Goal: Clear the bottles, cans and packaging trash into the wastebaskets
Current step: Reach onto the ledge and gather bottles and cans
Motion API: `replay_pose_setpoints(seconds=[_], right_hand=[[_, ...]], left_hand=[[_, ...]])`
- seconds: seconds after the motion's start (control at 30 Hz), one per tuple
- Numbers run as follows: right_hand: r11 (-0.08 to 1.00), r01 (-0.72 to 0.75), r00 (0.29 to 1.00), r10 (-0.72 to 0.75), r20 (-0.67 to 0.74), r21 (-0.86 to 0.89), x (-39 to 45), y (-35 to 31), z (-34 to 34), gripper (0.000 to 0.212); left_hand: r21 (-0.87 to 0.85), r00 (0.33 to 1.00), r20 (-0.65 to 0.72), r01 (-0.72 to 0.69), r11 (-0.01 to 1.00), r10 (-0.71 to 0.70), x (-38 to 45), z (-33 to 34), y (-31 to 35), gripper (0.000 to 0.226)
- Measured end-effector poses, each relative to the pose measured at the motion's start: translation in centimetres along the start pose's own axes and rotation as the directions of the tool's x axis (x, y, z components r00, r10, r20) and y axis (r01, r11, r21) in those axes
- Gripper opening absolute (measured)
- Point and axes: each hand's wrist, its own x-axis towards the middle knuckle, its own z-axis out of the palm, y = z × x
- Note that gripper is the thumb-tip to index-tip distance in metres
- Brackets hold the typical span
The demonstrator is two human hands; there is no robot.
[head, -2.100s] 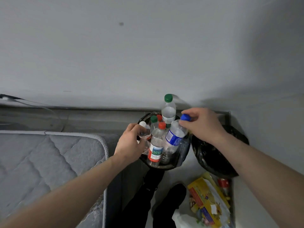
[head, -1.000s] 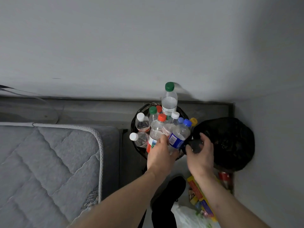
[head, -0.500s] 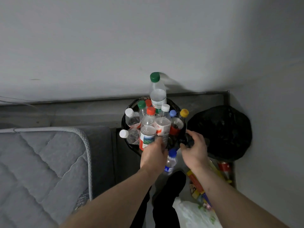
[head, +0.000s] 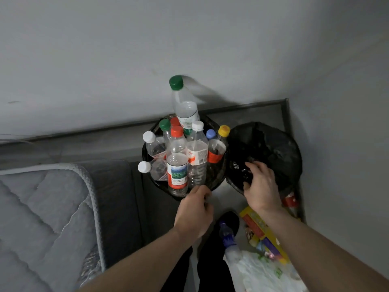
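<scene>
Spillage has occurred: a blue-capped clear plastic bottle [head: 227, 236] now lies on the floor, fallen from the overfull black wastebasket [head: 216, 180]. The left hand [head: 194, 211] curls at that rim, its hold unclear, while the right hand [head: 262, 186], fingers loosely bent, grips nothing certain at the black-bagged wastebasket [head: 282, 148]. That bottle needs rebinning.

bottles [head: 185, 157] in left wastebasket [head: 219, 175] — mattress [head: 42, 218] left, bag-lined wastebasket [head: 280, 148] right
</scene>
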Motion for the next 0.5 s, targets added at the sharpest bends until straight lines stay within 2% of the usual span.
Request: replay_pose_setpoints(seconds=[0.1, 0.2, 0.3, 0.4, 0.43, 0.5], right_hand=[[0.991, -0.126, 0.992, 0.125, 0.018, 0.042, -0.3, 2.1, -0.8, 0.059], [0.98, -0.194, 0.98, 0.191, 0.056, 0.045, -0.8, 5.1, -1.4, 0.064], [0.965, -0.219, 0.973, 0.227, -0.045, 0.144, -2.7, 7.9, -1.1, 0.055], [0.901, -0.302, 0.928, 0.353, -0.119, 0.311, -6.6, 10.2, 1.1, 0.042], [0.87, -0.35, 0.91, 0.403, -0.093, 0.347, -8.0, 11.1, 2.5, 0.04], [0.794, -0.486, 0.863, 0.501, 0.06, 0.365, -10.6, 13.6, 6.1, 0.039]], left_hand=[[0.046, 0.997, 0.049, -0.062, 0.997, 0.059, 0.1, 0.0, 0.1, 0.023], [0.09, 0.99, 0.117, -0.096, 0.991, 0.085, 0.2, 0.3, 0.6, 0.027], [0.104, 0.98, 0.164, -0.133, 0.986, 0.115, 0.6, 1.2, 1.4, 0.026], [0.132, 0.962, 0.233, -0.176, 0.976, 0.142, 1.4, 2.7, 2.2, 0.03], [0.151, 0.954, 0.263, -0.19, 0.97, 0.146, 1.7, 3.4, 2.4, 0.034], [0.187, 0.937, 0.319, -0.208, 0.96, 0.141, 2.4, 5.2, 2.7, 0.037]])
